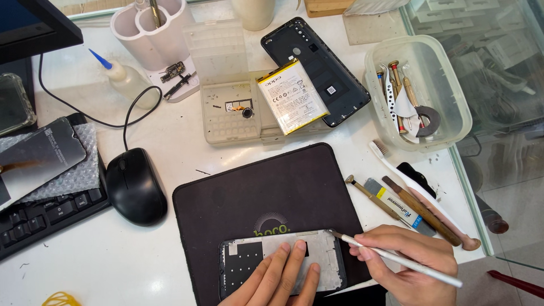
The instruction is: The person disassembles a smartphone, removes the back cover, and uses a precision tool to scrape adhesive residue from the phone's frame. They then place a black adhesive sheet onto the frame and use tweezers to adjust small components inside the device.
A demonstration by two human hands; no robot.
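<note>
An opened phone frame (249, 260) with a silver inner plate lies on a black work mat (272, 187) near the table's front edge. My left hand (280, 280) presses flat on the frame, fingers spread over its middle. My right hand (416, 263) grips a thin white-handled tool (396, 259) like a pen. Its metal tip touches the frame's upper right corner.
Behind the mat lie a phone battery (292, 96), a black back cover (323, 68) and a clear parts box (229, 107). A tub of tools (419, 90) stands at the right, brushes (422, 212) beside it. A black mouse (135, 187), keyboard (45, 218) and screen panel (39, 158) sit left.
</note>
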